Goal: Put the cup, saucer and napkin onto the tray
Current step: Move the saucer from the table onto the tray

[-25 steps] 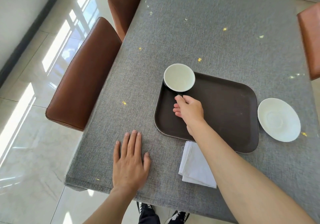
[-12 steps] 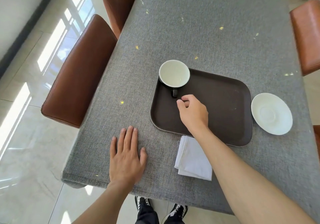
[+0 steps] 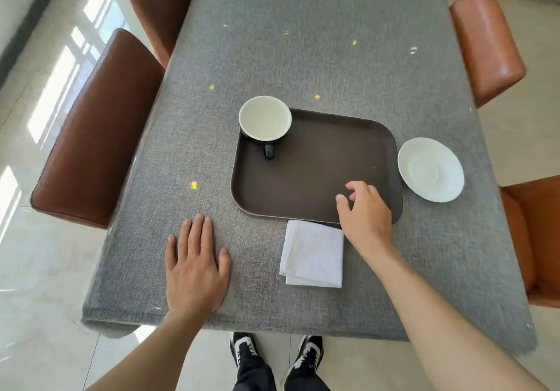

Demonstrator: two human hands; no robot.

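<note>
A dark cup [image 3: 264,119] with a white inside stands in the far left corner of the brown tray [image 3: 315,166], its handle pointing toward me. A white saucer [image 3: 430,169] lies on the grey cloth just right of the tray. A folded white napkin [image 3: 312,253] lies on the cloth against the tray's near edge. My right hand [image 3: 365,213] hovers over the tray's near right part, fingers apart and holding nothing. My left hand [image 3: 195,262] rests flat on the cloth, left of the napkin.
The table [image 3: 303,42] is covered by a grey cloth. Brown leather chairs stand along the left side [image 3: 97,130] and orange-brown ones along the right [image 3: 488,42]. My feet in dark shoes [image 3: 275,354] show below the table's near edge.
My right hand let go of the cup's handle and drew back to the right, over the tray's near right part. The cup stays on the tray. My left hand has not moved.
</note>
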